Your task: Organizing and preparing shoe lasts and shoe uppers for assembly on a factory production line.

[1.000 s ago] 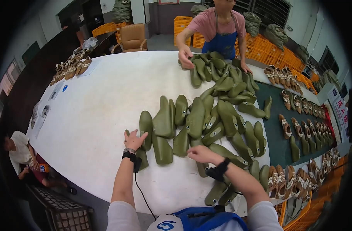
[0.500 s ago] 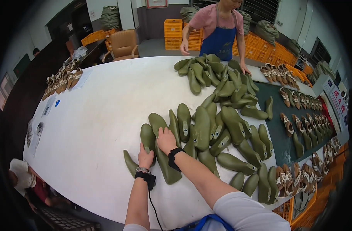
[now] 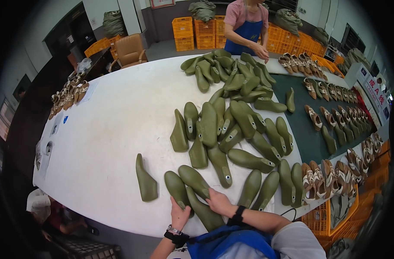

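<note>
Near the table's front edge, my left hand (image 3: 179, 214) is closed around the heel end of a green shoe last (image 3: 175, 186). My right hand (image 3: 220, 203) grips the heel end of a second last (image 3: 192, 178), which slants toward the first. Between my hands lies a third last (image 3: 204, 212), its lower end hidden by my blue apron. To the left, a single last (image 3: 147, 183) lies on its side. A loose pile of lasts (image 3: 209, 124) spreads beyond my hands, and a pair (image 3: 250, 188) lies right of my right hand.
The white table (image 3: 106, 129) adjoins a green belt (image 3: 298, 116) with rows of brown-and-white shoes (image 3: 312, 116) and lasts. A co-worker in a blue apron (image 3: 243, 39) stands across the table. Orange crates (image 3: 183, 34) line the back wall; another crate (image 3: 315, 218) sits at lower right.
My hands have drawn lasts toward me, down to the front edge. The left single last now lies apart. The co-worker's hands have come together, away from the pile. My view has shifted.
</note>
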The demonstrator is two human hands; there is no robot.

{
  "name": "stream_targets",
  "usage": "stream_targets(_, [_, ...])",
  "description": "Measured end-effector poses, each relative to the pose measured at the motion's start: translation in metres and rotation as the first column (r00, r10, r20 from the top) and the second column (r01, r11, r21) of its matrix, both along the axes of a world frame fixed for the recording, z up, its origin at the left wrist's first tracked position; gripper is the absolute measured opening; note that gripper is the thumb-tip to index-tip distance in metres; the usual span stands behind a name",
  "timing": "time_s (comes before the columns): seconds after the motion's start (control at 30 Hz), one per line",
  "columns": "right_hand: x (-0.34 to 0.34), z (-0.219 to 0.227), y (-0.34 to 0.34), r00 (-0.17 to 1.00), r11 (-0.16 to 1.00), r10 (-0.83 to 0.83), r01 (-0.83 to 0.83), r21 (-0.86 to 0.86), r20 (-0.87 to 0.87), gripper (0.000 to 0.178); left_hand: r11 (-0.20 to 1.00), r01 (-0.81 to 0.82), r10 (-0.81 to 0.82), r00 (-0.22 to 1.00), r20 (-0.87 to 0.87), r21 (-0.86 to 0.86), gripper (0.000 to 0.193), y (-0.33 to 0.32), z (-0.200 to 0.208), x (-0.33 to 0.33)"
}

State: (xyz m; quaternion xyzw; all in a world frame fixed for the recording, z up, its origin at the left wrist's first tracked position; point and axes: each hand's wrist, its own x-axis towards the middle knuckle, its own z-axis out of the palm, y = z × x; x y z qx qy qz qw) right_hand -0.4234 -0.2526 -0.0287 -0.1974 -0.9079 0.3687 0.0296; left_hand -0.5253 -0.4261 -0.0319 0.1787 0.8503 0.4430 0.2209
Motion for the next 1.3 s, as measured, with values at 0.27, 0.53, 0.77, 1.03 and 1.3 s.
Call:
stream_targets(0.27, [0.112, 0.045, 0.041, 0.984, 0.992, 0.067, -0.083, 0.093, 0.165, 0.031, 0.918, 0.395, -0.394, 0.919, 0.032, -0.023, 0.089, 0.035, -0.022, 0.060])
stream_targets(0.53, [0.134, 0.073, 0.061, 0.993, 0.983, -0.101, 0.090, 0.161, 0.060, 0.030, 0.937, 0.346, -0.347, 0.919, -0.189, -0.042, 0.087, 0.024, -0.017, -0.039])
stream_targets(0.77, [0.198, 0.047, 0.059, 0.924, 0.816, -0.366, 0.376, 0.439, -0.112, 0.049, 0.864, -0.228, 0.082, 0.943, -0.322, -0.450, 0.111, -0.040, -0.008, -0.145])
stream_targets(1.03, [0.202, 0.029, 0.045, 0.834, 0.845, -0.518, 0.465, 0.263, 0.188, 0.078, 0.941, -0.276, 0.234, 0.949, -0.209, -0.197, 0.101, -0.032, -0.018, -0.158])
stream_targets(1.3, [0.215, 0.060, 0.067, 0.861, 0.939, -0.343, 0.304, 0.159, 0.375, 0.078, 0.677, -0.207, -0.421, 0.677, 0.603, 0.706, 0.063, 0.005, 0.075, -0.007])
